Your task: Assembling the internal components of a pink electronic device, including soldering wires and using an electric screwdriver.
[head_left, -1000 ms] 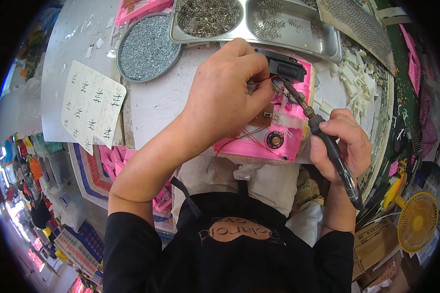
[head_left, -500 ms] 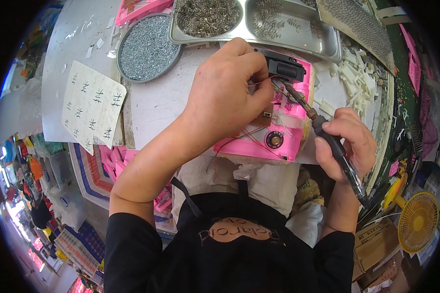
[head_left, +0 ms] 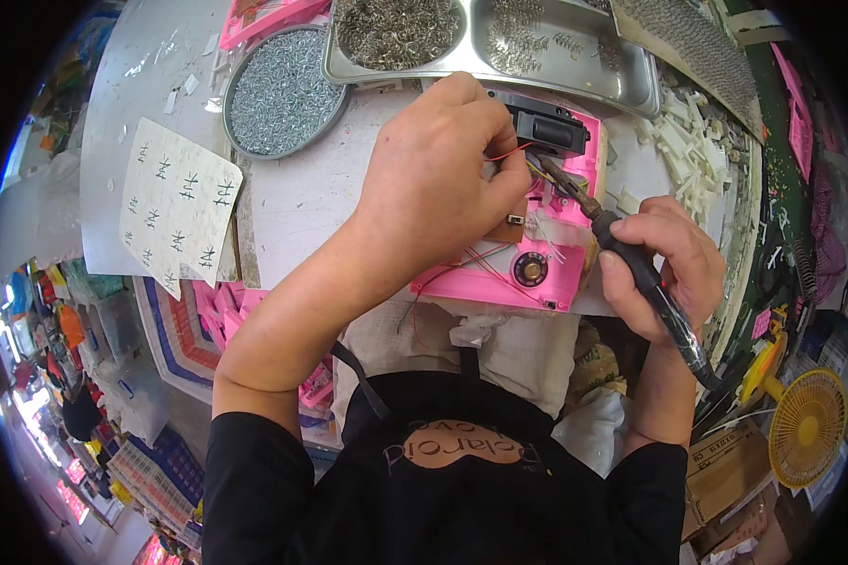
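Wearer in black top (head_left: 396, 513), left sleeve (head_left: 254, 471) and right sleeve (head_left: 648, 490) both ending around the elbow, forearms (head_left: 297, 325) bare, chest bearing a tan, rounded, heart-like print (head_left: 466, 444) with thin lettering, dark flat strap (head_left: 360, 380) near the garment's upper edge.

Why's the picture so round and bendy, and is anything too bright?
In the head view, the fisheye lens curves the white tabletop and blackens the corners; far-left bright patches look washed out; the metal tray gleams; the soldering iron shows no obvious blur.
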Tool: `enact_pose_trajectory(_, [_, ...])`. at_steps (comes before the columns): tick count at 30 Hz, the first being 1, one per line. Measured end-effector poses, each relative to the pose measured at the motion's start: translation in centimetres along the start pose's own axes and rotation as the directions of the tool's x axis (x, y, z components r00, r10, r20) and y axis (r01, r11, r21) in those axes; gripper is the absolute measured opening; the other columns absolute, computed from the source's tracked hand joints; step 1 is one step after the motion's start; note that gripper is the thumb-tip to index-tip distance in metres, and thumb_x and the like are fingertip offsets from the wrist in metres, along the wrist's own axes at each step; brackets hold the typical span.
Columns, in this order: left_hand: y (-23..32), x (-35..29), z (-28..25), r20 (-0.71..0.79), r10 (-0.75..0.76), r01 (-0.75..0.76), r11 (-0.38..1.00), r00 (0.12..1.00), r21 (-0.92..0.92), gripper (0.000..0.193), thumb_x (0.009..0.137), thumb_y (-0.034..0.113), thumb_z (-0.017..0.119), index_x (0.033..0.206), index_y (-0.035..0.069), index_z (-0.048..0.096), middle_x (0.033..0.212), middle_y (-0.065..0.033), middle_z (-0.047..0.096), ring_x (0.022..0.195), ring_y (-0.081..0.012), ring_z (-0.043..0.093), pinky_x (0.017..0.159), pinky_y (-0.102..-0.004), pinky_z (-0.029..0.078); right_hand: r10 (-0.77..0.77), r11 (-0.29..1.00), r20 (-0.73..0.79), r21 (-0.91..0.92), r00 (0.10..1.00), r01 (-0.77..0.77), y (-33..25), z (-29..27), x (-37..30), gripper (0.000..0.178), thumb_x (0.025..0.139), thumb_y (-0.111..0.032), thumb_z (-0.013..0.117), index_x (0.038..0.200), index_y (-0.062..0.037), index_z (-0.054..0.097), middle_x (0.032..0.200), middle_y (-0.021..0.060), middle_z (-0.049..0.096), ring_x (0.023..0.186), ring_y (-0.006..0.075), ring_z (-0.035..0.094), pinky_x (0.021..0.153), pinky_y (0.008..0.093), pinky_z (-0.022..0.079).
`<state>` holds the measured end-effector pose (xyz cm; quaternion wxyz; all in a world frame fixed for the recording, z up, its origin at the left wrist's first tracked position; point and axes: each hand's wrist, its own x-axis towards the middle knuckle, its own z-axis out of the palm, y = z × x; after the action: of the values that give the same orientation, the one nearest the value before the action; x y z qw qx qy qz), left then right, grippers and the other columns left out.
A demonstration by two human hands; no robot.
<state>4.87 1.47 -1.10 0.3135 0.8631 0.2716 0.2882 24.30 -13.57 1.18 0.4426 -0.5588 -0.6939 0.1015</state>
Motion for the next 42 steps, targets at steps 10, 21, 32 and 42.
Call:
enact_pose_trajectory(10, [0.1, -0.1, 0.4, -0.038, 0.013, -0.012, 0.999, 0.999, 0.033, 0.011, 0.077, 0.004, 0.074, 0.075, 0.000, 0.064, 0.076, -0.0101, 0.057, 0.064, -0.0242, 0.059, 0.059, -0.0351, 0.049, -0.009, 1.000, -0.024, 0.016, 1.000, 0.009, 0.1, 0.3, 0.4, 0.029, 0.069, 0.001, 0.077, 0.096, -0.0031, 0.070, 0.073, 0.0056, 0.066, 0.054, 0.0182, 0.054, 0.054, 0.0296, 0.044])
enact_pose_trajectory(21, [0.3, -0.3, 1.1, -0.101, 0.034, -0.028, 0.998, 0.994, 0.060, 0.013, 0.074, 0.003, 0.074, 0.074, 0.002, 0.061, 0.077, -0.0095, 0.055, 0.065, -0.0255, 0.059, 0.059, -0.0362, 0.048, 0.010, 1.000, -0.013, 0.021, 1.000, -0.009, 0.1, -0.1, 0.5, 0.028, 0.069, 0.000, 0.079, 0.096, -0.0019, 0.070, 0.070, 0.0055, 0.064, 0.054, 0.0182, 0.054, 0.054, 0.0290, 0.044])
enact_pose_trajectory(32, [0.4, -0.4, 1.6, -0.150, 0.025, -0.014, 0.997, 0.988, 0.076, 0.012, 0.073, 0.000, 0.075, 0.074, 0.002, 0.063, 0.077, -0.0088, 0.057, 0.064, -0.0232, 0.061, 0.058, -0.0342, 0.050, -0.017, 0.999, -0.027, 0.032, 0.999, 0.018, -0.3, -0.7, -0.2, 0.029, 0.071, -0.002, 0.079, 0.098, -0.0012, 0.069, 0.074, 0.0068, 0.066, 0.055, 0.0195, 0.054, 0.055, 0.0303, 0.044])
enact_pose_trajectory(42, [0.5, -0.3, 1.3, -0.114, 0.008, -0.001, 0.998, 0.993, 0.063, 0.012, 0.076, 0.002, 0.074, 0.073, 0.001, 0.063, 0.076, -0.0085, 0.057, 0.063, -0.0204, 0.060, 0.058, -0.0325, 0.050, 0.045, 0.996, -0.083, 0.076, 0.996, -0.038, -0.8, -2.8, -2.6, 0.032, 0.075, -0.003, 0.080, 0.104, -0.0002, 0.066, 0.075, 0.0094, 0.064, 0.061, 0.0220, 0.055, 0.057, 0.0324, 0.044])
